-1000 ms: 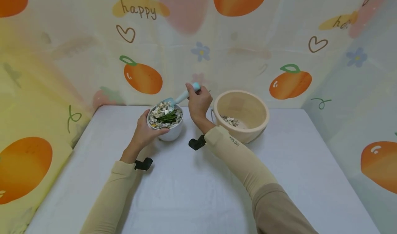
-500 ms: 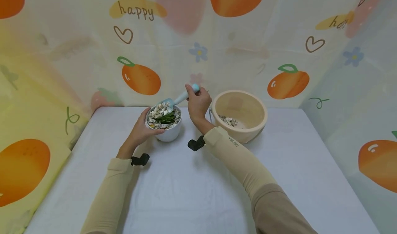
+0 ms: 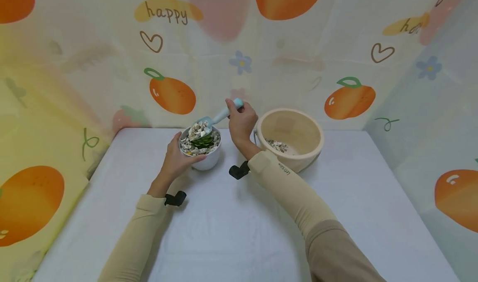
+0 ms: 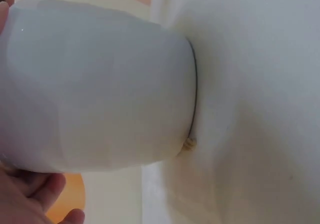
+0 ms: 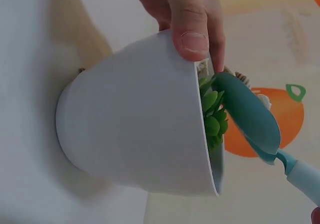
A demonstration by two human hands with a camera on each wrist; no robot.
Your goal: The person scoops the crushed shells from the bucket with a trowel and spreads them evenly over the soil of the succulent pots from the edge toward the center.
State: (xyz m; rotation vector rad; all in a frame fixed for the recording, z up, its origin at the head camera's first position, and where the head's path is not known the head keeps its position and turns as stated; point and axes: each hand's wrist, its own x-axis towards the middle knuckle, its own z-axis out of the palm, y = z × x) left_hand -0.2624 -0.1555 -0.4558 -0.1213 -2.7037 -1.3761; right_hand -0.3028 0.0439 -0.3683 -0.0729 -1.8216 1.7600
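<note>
My left hand (image 3: 175,159) grips a white flower pot (image 3: 207,162) by its side, thumb at the near rim. Inside grows a small green succulent (image 5: 212,126), surrounded by pale stones (image 3: 191,150). A light blue hand trowel (image 3: 221,116) slants over the pot, its handle held in the fingers of my right hand (image 3: 243,124). Several stones (image 3: 199,130) lie heaped on its blade, above the back of the plant. From the right wrist, the trowel's teal underside (image 5: 250,112) appears just off the leaves. The pot's base rests on the cloth in the left wrist view.
A beige bucket (image 3: 295,165) stands right of my right hand, with a small pile of stones (image 3: 277,145) on its floor. White cloth (image 3: 224,240) covers the table. A fruit-printed curtain (image 3: 284,74) hangs close behind. One tan bit (image 4: 189,144) lies by the pot's foot.
The trowel's blade has lifted slightly, and the stones on it now stand out more clearly above the pot's stones. Both hands keep their hold; the pot has hardly moved.
</note>
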